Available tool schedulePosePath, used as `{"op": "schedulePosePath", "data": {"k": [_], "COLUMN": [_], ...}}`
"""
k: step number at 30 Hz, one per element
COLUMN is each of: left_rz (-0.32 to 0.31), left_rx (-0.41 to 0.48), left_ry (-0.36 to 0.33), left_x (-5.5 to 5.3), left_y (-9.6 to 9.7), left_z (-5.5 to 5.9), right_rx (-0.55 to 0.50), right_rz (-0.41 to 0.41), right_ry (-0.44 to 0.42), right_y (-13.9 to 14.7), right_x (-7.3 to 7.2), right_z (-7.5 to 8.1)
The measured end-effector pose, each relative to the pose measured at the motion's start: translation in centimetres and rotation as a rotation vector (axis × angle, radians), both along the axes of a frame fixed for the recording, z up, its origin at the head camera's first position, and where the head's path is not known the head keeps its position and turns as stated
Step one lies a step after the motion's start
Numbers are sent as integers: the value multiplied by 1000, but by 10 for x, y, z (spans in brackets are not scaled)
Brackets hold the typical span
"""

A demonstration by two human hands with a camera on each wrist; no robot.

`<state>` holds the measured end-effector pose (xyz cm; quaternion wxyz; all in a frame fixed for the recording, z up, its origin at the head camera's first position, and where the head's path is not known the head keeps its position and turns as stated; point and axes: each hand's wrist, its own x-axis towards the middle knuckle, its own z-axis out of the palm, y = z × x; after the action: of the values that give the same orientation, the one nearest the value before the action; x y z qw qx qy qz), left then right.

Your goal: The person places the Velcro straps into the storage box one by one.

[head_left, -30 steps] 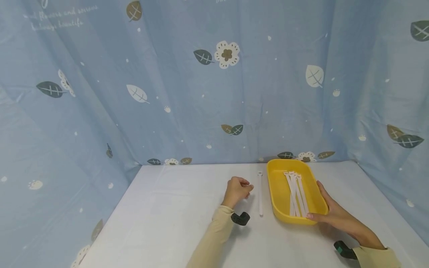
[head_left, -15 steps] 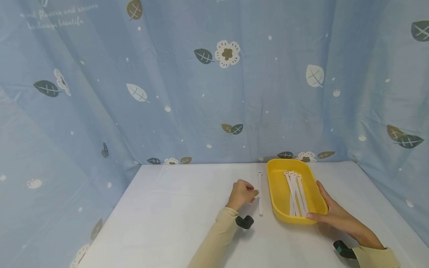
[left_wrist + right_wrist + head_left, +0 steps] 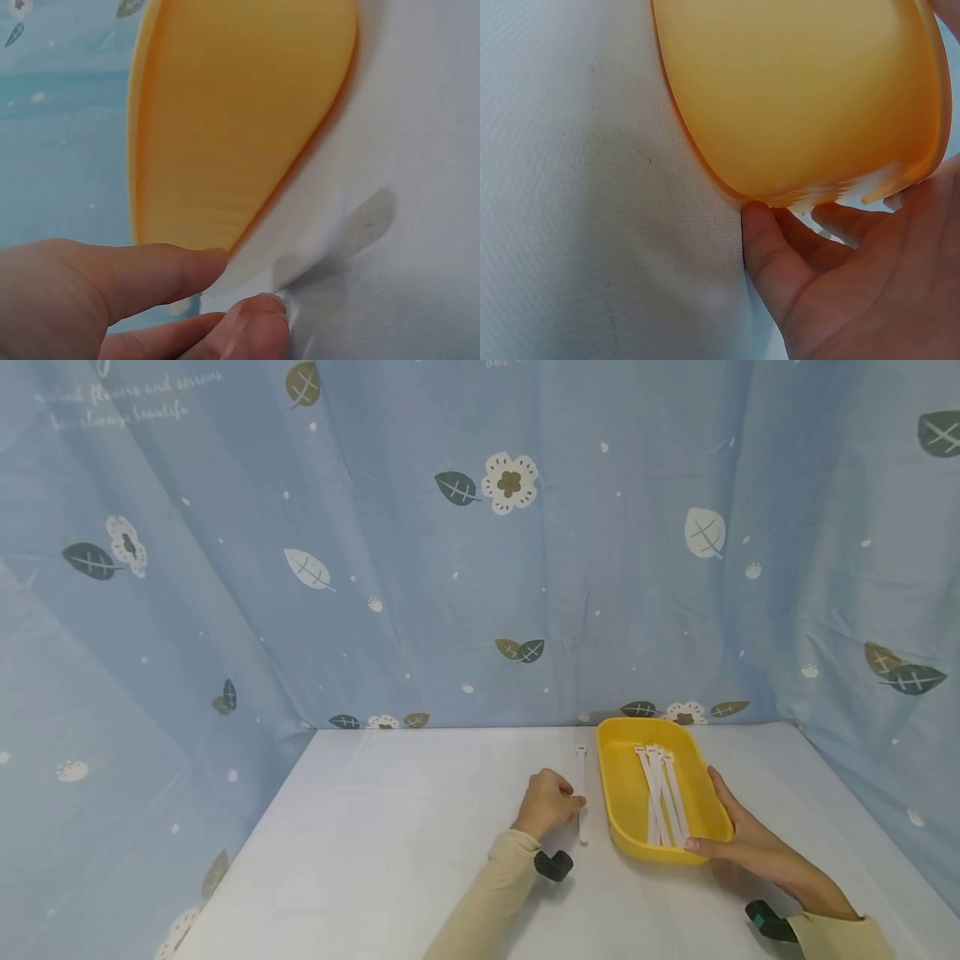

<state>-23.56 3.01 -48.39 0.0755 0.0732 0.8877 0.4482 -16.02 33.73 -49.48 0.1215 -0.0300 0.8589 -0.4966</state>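
A single white cable tie, flat with a squarish head, lies lengthwise on the table left of a yellow tray. My left hand is at its lower half, thumb tip overlapping it in the head view. In the left wrist view the thumb and curled fingers stand apart, with a blurred white strip at the gap between them. My right hand holds the tray at its near right corner, thumb on the near rim and fingers along the right side. Several white cable ties lie inside the tray.
A white cloth covers the table. Behind and to the left hangs a blue curtain printed with leaves and flowers. Black wrist devices sit below both hands, the left one close to the table.
My left hand has moved right and toward the near end of the single cable tie, from beside it to overlapping it. My right hand and the tray have stayed put.
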Motion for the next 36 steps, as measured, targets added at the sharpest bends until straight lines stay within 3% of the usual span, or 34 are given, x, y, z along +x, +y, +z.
{"op": "schedulePosePath", "data": {"k": [12,27,36], "left_rz": [-7,14,12], "left_rx": [-65,-190,-223], "left_ry": [40,122,127], "left_x": [5,9,8], "left_y": [5,11,12], "left_z": [-6,-5,-7], "right_rx": [4,8,4], "right_rz": [2,-4,-9], "right_ry": [-2,-4,2], "right_y": [-1,0,-3], "right_x": [0,0,2], "right_z": [0,0,2]}}
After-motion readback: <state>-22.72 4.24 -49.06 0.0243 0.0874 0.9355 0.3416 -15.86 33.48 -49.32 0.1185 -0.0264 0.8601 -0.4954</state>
